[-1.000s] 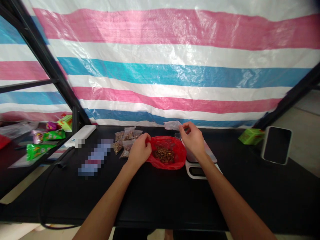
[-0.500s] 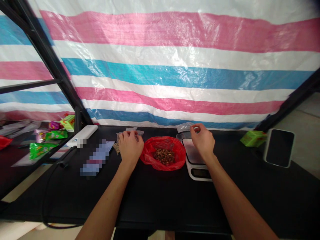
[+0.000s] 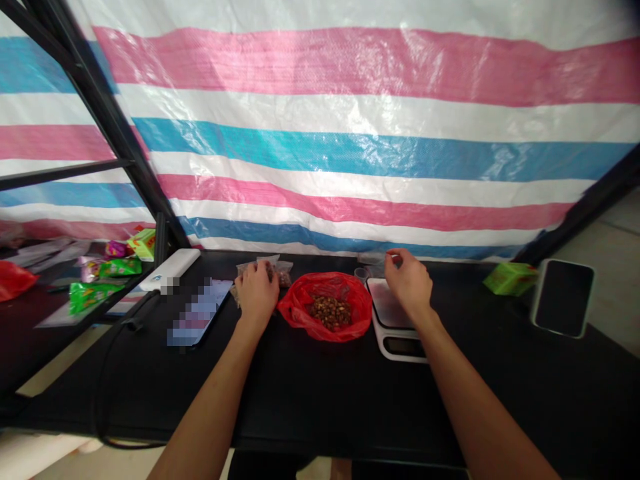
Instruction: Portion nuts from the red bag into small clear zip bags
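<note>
1. Filled bags (image 3: 283,275): they lie at 10 o'clock from the red bag (image 3: 297,313), partly hidden beneath the left hand (image 3: 257,293); its fingers are bent over them, and whether they grip one I cannot tell; a light touch on the top edges should serve better than pressing on the contents, and the wrist is best kept clear of the red rim.

2. Clear bag (image 3: 371,259): it lies at 1 o'clock from the red bag, its edge seemingly pinched by the thumb and forefinger of the right hand (image 3: 411,283); a soft pinch at one edge should keep the film from creasing, and the wrist, passing over the scale (image 3: 391,307), had better not lean on the pan.

3. Looks: the filled bags are small and see-through, with brownish contents and pale tops poking up past the fingers; the clear bag is thin and faint against the striped sheet (image 3: 350,153), with nothing visible inside.

4. Nearby: the red bag stands wide open, its rim crumpled, with brown pieces (image 3: 331,310) heaped within; a small clear cup (image 3: 361,274) sits at its 1 o'clock; the white scale is at 3 o'clock, its display dark.

5. Farther out: a phone (image 3: 213,310) lies at 9 o'clock; a green box (image 3: 510,279) is well off toward 3 o'clock.
</note>
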{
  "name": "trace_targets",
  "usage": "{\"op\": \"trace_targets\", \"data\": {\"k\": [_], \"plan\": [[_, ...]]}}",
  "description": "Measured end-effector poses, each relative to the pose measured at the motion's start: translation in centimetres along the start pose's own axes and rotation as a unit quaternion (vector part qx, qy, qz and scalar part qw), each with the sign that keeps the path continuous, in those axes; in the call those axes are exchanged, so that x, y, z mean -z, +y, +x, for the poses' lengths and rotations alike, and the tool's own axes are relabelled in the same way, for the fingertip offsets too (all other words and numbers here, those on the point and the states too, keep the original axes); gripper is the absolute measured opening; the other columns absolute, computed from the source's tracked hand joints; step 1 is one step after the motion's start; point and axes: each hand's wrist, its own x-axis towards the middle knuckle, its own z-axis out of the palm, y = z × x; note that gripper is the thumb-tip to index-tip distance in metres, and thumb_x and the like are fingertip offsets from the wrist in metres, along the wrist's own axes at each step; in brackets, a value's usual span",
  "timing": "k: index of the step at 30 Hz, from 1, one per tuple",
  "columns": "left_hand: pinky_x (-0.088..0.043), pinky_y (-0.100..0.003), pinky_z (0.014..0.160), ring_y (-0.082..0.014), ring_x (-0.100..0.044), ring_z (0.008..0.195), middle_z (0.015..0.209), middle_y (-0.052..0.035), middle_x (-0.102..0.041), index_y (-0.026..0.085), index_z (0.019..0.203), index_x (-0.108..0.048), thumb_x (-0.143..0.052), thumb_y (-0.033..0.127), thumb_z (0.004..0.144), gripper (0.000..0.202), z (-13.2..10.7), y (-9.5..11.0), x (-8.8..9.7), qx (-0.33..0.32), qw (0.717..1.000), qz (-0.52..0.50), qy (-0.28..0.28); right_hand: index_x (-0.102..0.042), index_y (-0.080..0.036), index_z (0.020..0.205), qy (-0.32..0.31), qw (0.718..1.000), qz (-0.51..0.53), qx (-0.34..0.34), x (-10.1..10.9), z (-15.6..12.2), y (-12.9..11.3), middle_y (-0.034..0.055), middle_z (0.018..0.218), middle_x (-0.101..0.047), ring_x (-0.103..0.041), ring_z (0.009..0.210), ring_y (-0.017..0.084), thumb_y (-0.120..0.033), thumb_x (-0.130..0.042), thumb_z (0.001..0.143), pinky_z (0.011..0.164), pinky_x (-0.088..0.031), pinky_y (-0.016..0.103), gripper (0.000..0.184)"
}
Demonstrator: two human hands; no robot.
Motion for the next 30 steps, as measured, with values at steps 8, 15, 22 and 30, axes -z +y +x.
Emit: {"op": "trace_targets", "data": {"k": [8, 15, 22, 30], "plan": [[-0.052, -0.041, 0.093, -0.0253, -0.068, 0.102, 0.105, -0.0084, -0.072, 0.019, 0.106, -0.065, -0.060, 0.023, 0.094, 0.014, -0.2, 1.7, 0.8, -0.165, 0.944, -0.237, 0.158, -0.071, -0.022, 0.109, -0.008, 0.964, 0.193, 0.183, -0.2, -0.9, -1.8, 0.0048, 0.095, -0.076, -0.066, 0.073, 0.019, -0.034, -0.055, 0.097, 0.073, -0.048, 0.032, 0.024], [-0.052, -0.042, 0.106, -0.0220, -0.066, 0.120, 0.122, -0.0074, -0.073, 0.024, 0.109, -0.068, -0.060, 0.013, 0.096, 0.019, -1.6, 3.1, 1.4, -0.376, 0.852, -0.345, 0.117, -0.068, -0.021, 0.119, -0.168, 0.894, 0.370, 0.191, -1.3, -2.8, -4.1, 0.0054, 0.097, -0.076, -0.069, 0.086, 0.021, -0.042, -0.058, 0.098, 0.076, -0.050, 0.033, 0.032], [-0.052, -0.046, 0.109, -0.0227, -0.063, 0.126, 0.122, -0.0076, -0.072, 0.024, 0.107, -0.068, -0.055, 0.006, 0.095, 0.025, -1.4, 3.0, 1.7, -0.410, 0.840, -0.341, 0.103, -0.070, -0.022, 0.112, -0.325, 0.781, 0.529, 0.069, -1.7, -3.3, -4.7, 0.0033, 0.097, -0.077, -0.071, 0.089, 0.020, -0.041, -0.074, 0.085, 0.085, -0.053, 0.034, 0.033], [-0.051, -0.045, 0.101, -0.0255, -0.063, 0.114, 0.111, -0.0076, -0.070, 0.022, 0.102, -0.068, -0.059, 0.010, 0.089, 0.020, -1.9, 3.3, 3.4, -0.380, 0.879, -0.279, 0.076, -0.074, -0.021, 0.091, -0.314, 0.795, 0.511, 0.092, -1.8, -4.0, -5.3, 0.0019, 0.089, -0.075, -0.068, 0.081, 0.018, -0.038, -0.077, 0.082, 0.079, -0.052, 0.032, 0.020]]}}
